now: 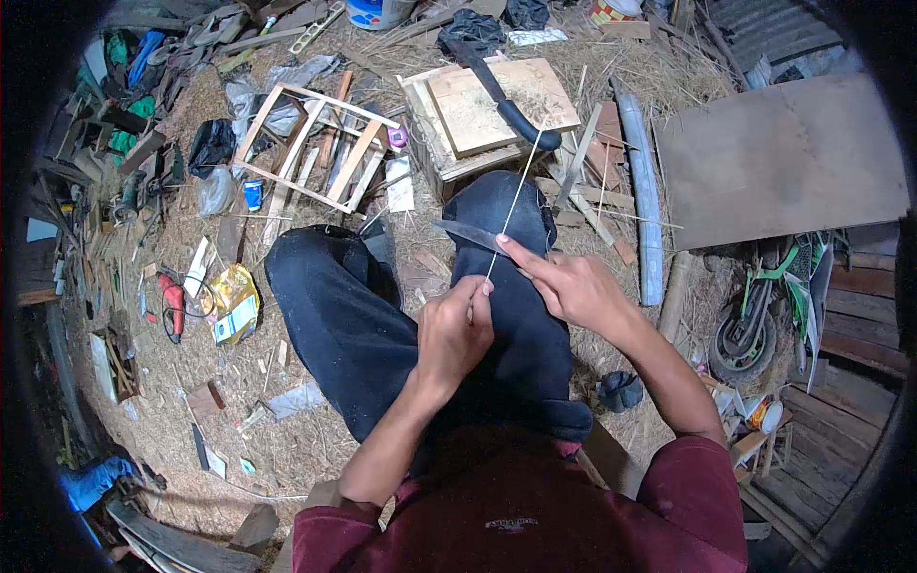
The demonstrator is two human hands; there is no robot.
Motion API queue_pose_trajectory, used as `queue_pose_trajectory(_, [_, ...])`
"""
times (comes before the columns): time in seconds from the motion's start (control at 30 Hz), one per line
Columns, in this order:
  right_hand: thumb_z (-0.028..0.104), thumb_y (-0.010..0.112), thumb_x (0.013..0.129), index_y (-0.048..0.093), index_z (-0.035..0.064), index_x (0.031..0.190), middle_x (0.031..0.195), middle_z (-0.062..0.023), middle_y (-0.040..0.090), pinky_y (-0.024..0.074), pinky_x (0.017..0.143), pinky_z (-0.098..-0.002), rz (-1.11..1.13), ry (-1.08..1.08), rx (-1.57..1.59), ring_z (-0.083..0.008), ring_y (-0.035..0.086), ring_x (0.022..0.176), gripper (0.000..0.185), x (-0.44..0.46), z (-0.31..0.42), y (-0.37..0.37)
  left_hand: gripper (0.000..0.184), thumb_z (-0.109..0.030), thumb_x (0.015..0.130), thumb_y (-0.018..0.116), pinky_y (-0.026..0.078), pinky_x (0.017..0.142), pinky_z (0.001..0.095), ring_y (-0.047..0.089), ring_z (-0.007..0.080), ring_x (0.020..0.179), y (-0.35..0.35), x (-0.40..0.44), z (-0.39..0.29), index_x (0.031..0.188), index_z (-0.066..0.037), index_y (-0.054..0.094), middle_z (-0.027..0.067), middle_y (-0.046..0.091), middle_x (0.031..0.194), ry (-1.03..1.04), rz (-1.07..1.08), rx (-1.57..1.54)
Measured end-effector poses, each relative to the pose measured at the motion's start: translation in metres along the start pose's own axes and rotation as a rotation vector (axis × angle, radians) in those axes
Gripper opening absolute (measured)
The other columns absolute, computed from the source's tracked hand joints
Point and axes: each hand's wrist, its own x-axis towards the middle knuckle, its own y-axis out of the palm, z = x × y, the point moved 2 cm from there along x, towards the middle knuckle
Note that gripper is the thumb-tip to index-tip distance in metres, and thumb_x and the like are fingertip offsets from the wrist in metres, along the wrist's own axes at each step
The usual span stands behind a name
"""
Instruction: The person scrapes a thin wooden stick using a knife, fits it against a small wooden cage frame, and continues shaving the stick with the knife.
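A thin pale stick (519, 192) slants up from my left hand (457, 328), whose fingers are closed round its lower end above my thigh. My right hand (564, 285) is closed on a knife, its forefinger stretched along the blade. The grey blade (468, 232) points left and lies across the stick just above my left hand. The knife's handle is hidden in my right palm. Beyond my knees, a large blade with a black handle (521, 122) rests on a square wooden board (478, 134) on top of a wooden block.
A slatted wooden frame (355, 179), a red power tool (173, 306) and a yellow packet (236, 304) lie on the shaving-covered ground at left. A brown panel (783, 162), a bluish pole (642, 201) and a green bike with a wheel (744, 336) are at right.
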Motion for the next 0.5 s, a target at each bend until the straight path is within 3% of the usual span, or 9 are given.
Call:
queue_pose_trajectory(0.2, [0.016, 0.059, 0.091, 0.038, 0.0363, 0.149, 0.067, -0.0164, 0.06, 0.0518, 0.056, -0.05, -0.067, 0.023, 0.022, -0.0384, 0.062, 0.06, 0.065, -0.001, -0.006, 0.004, 0.01, -0.006, 0.095, 0.058, 0.05, 0.057, 0.0344, 0.068, 0.0286, 0.063, -0.013, -0.019, -0.007, 0.094, 0.0, 0.066, 0.0202, 0.065, 0.074, -0.192, 0.164, -0.008])
queue_pose_trajectory(0.37, [0.016, 0.06, 0.091, 0.04, 0.0338, 0.149, 0.065, -0.0167, 0.06, 0.051, 0.055, -0.0488, -0.171, 0.056, 0.035, -0.0376, 0.062, 0.059, 0.064, -0.003, -0.009, 0.007, 0.013, -0.007, 0.095, 0.058, 0.053, 0.068, 0.0373, 0.071, 0.0345, 0.08, -0.025, -0.041, -0.003, 0.102, 0.0, 0.067, 0.0228, 0.068, 0.085, -0.125, 0.127, 0.058])
queue_pose_trajectory(0.5, [0.016, 0.06, 0.092, 0.041, 0.0326, 0.148, 0.063, -0.017, 0.06, 0.0502, 0.055, -0.0479, -0.249, 0.08, 0.063, -0.0369, 0.061, 0.057, 0.062, -0.006, -0.014, 0.009, 0.008, -0.004, 0.089, 0.062, 0.054, 0.061, 0.0418, 0.068, 0.0375, 0.071, -0.035, -0.065, 0.003, 0.096, -0.002, 0.066, 0.0214, 0.067, 0.08, -0.055, 0.054, 0.084])
